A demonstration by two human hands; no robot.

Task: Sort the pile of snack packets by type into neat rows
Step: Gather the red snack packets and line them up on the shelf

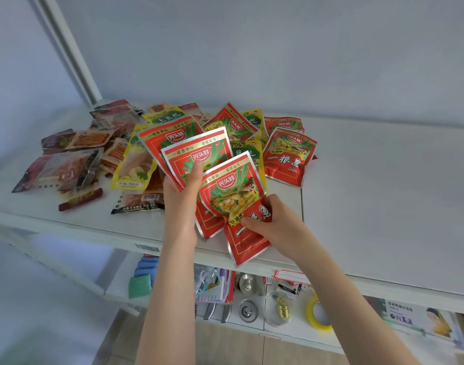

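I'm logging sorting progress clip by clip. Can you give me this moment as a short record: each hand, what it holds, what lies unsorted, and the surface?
left hand: grips a fan of red packets, thumb on the front
right hand: fingers pinch the nearest red packet low down
loose red packets: back right of the pile, overlapping
yellow packets: mixed into the middle of the pile
dark packets: heaped on the left
surface: white shelf
progress: no neat rows laid out yet
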